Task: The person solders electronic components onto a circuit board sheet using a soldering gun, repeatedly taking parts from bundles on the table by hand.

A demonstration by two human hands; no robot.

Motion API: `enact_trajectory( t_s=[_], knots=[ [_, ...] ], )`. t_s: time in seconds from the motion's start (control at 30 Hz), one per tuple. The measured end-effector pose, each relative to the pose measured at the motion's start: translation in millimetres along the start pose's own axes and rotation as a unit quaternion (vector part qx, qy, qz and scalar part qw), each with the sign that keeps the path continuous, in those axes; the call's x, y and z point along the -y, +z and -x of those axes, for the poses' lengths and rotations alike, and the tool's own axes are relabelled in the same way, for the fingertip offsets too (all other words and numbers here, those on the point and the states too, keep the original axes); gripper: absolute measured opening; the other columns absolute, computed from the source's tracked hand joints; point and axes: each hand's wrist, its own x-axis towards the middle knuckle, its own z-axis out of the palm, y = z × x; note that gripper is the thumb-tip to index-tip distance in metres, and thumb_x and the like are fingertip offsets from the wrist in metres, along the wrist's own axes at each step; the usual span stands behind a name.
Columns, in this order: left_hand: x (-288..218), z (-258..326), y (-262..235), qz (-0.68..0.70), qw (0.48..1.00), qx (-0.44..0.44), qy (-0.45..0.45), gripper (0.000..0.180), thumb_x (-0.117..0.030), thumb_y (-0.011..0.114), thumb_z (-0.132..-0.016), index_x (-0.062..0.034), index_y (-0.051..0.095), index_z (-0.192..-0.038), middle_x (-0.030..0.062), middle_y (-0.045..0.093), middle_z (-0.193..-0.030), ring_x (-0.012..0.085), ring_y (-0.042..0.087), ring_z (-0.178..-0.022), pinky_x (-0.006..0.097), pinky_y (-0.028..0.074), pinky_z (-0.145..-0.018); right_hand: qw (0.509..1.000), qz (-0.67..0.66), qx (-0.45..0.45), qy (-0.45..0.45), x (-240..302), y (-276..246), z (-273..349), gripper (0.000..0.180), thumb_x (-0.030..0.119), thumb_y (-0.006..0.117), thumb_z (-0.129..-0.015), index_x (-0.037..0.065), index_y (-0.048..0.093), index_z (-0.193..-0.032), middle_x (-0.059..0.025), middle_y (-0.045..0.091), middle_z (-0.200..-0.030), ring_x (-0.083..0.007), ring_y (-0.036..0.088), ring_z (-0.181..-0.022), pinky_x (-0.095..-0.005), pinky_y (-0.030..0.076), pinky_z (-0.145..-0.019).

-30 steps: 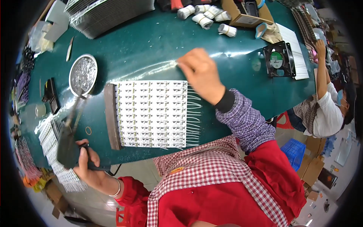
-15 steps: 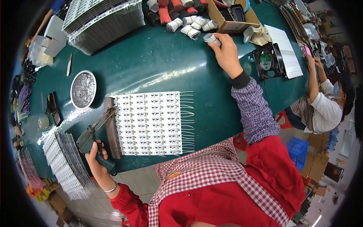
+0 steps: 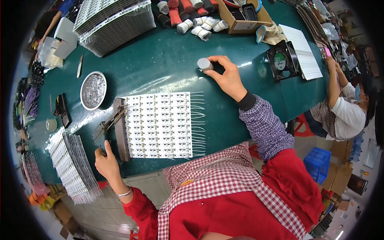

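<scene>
My left hand (image 3: 107, 163) is at the handle of a grey-green soldering gun (image 3: 100, 134), thumb and fingers around it; the grip is partly hidden. The gun's metal front end leans over a dark bar (image 3: 121, 134). That bar lies along the left edge of a white circuit board panel (image 3: 158, 126), which has rows of small parts and thin white wires sticking out on its right. Above and right of the panel, my right hand (image 3: 229, 78) pinches a short bundle of white wires (image 3: 204, 64), its cut ends facing up.
A metal bowl (image 3: 93, 91) of silvery bits stands left of the panel. Stacked panels (image 3: 116, 30) rise at the far left; more (image 3: 72, 164) lie near left. Wire bundles (image 3: 202, 33), a cardboard box (image 3: 250, 26) and a black fan (image 3: 282, 60) sit farther back. A co-worker (image 3: 340, 108) sits at right.
My right hand has brought the white wire bundle nearer and leftward from beside the other bundles, turning its end up. My left hand has shifted slightly, and the soldering gun has tilted.
</scene>
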Motion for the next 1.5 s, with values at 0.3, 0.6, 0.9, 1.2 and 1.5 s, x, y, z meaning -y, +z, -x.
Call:
enact_trajectory(
  t_s=[0.3, 0.6, 0.9, 1.2, 1.5],
  knots=[
    [-36, 26, -24, 0.253, 0.944, -0.181, 0.106, 0.023, -0.017, 0.067, -0.097, 0.0025, 0.069, -0.109, 0.0113, 0.072, -0.087, 0.0182, 0.069, -0.075, 0.030, 0.054, -0.068, 0.758, -0.600, 0.178, 0.186, 47, -3, 9, 0.049, 0.009, 0.058, -0.101, -0.011, 0.041, -0.143, -0.0183, 0.055, -0.137, -0.0289, 0.057, -0.126, -0.0417, 0.044, -0.113],
    [-182, 53, -13, 0.386, 0.818, -0.054, 0.423, 0.015, 0.006, 0.070, -0.087, 0.0022, 0.072, -0.101, 0.0144, 0.072, -0.085, 0.0206, 0.070, -0.069, 0.029, 0.053, -0.062, 0.711, -0.601, 0.273, 0.242, 98, 19, 18, 0.037, 0.022, 0.059, -0.103, -0.002, 0.056, -0.131, -0.0028, 0.062, -0.102, -0.0152, 0.060, -0.097, -0.0316, 0.051, -0.091],
    [-184, 60, -2, 0.301, 0.808, -0.034, 0.506, 0.010, 0.002, 0.066, -0.087, -0.0005, 0.063, -0.096, 0.0112, 0.060, -0.071, 0.0280, 0.064, -0.061, 0.038, 0.050, -0.052, 0.754, -0.526, 0.309, 0.244, 104, 36, 33, 0.034, 0.036, 0.057, -0.104, 0.005, 0.061, -0.115, 0.0014, 0.059, -0.099, -0.0068, 0.054, -0.088, -0.0250, 0.047, -0.079],
    [-164, 74, -10, 0.364, 0.793, -0.015, 0.489, 0.016, -0.001, 0.072, -0.074, -0.0035, 0.061, -0.084, 0.0088, 0.060, -0.069, 0.0252, 0.062, -0.054, 0.036, 0.048, -0.048, 0.787, -0.466, 0.343, 0.215, 119, 40, 48, 0.033, 0.036, 0.070, -0.097, 0.004, 0.065, -0.102, 0.0044, 0.059, -0.076, -0.0021, 0.048, -0.061, -0.0188, 0.036, -0.051],
    [-131, 67, -28, 0.281, 0.797, -0.179, 0.504, 0.019, 0.001, 0.076, -0.072, -0.0052, 0.063, -0.084, 0.0082, 0.061, -0.068, 0.0223, 0.059, -0.051, 0.033, 0.046, -0.047, 0.669, -0.517, 0.480, 0.233, 144, 30, 55, 0.018, 0.013, 0.070, -0.095, 0.000, 0.064, -0.106, 0.0016, 0.057, -0.079, -0.0025, 0.043, -0.059, -0.0203, 0.030, -0.049]
  ],
)
